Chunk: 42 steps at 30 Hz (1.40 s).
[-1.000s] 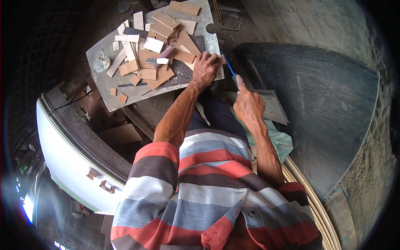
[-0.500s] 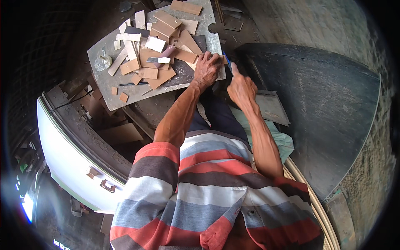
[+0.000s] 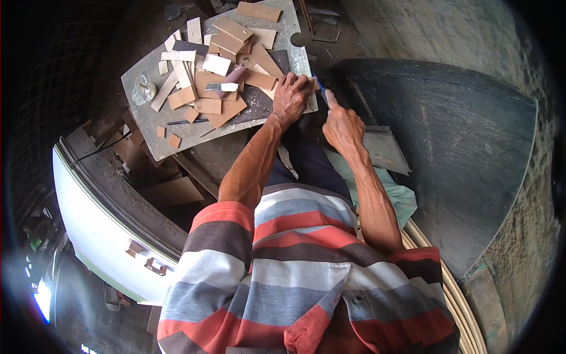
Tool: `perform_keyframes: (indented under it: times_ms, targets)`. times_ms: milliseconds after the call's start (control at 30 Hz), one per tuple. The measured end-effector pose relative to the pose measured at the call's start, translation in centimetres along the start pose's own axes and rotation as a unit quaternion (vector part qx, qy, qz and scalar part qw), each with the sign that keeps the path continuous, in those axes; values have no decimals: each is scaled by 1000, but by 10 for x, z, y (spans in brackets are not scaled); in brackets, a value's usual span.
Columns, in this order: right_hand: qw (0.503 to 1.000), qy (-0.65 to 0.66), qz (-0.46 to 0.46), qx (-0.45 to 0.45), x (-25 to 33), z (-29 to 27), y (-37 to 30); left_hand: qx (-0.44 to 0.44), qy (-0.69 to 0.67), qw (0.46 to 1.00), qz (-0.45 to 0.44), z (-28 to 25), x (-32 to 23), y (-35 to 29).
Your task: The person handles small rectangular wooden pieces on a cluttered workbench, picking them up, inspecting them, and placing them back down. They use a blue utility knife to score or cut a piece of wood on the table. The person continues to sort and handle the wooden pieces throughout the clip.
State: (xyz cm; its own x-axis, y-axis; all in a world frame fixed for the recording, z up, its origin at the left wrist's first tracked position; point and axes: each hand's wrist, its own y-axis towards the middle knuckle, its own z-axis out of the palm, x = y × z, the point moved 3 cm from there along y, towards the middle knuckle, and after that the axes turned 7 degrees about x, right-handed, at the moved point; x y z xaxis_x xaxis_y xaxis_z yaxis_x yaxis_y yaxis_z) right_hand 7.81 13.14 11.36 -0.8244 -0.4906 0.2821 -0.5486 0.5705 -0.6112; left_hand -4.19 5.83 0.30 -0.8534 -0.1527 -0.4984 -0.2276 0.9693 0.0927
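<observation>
At the near right corner of the worktable (image 3: 203, 132), my left hand (image 3: 290, 97) presses down with bent fingers on a small brown wooden piece (image 3: 313, 84) that juts past the edge. My right hand (image 3: 344, 127) is closed around a slim blue tool (image 3: 321, 87), thumb laid along it. The tool's far end meets the wooden piece beside my left fingers; its exact kind cannot be made out. Left of my left hand lie a purplish cylinder (image 3: 235, 74) and a flat blade with a white end (image 3: 221, 87), on a heap of thin wooden offcuts (image 3: 233, 29).
A clear container (image 3: 143, 91) and a dark pen-like stick (image 3: 186, 121) sit on the table's left part. A large dark panel (image 3: 448, 147) leans at right. A white curved panel (image 3: 97, 230) stands at lower left. Pale green cloth (image 3: 396, 192) hangs near my right forearm.
The view has shifted slightly, so the table appears a little farther left. My right hand and the blue tool have moved slightly toward me; my left hand keeps its place on the wooden piece.
</observation>
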Motion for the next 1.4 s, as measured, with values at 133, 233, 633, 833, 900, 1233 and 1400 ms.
perform_keyframes:
  times_ms: [133,233,633,833,900,1233,1400]
  targets:
    - [997,-26,30,59,0,-25,-49,8,-9,1000,-13,5,3,1]
    - [1000,-21,-3,4,0,-5,-16,-1,-14,1000,-9,3,0,2]
    - [999,-15,-27,-26,-5,7,-4,-2,-6,1000,-11,0,1,5]
    - [1000,-6,10,23,-5,-8,-50,-10,-25,1000,1,4,6,1]
    - [999,-19,29,41,-6,-13,-56,1,-19,1000,-3,4,0,1]
    - [997,-23,28,64,-2,-9,-50,-12,-20,1000,-16,7,4,-5]
    - [1000,-16,-11,-19,-3,13,4,-15,-15,1000,-10,5,0,-2]
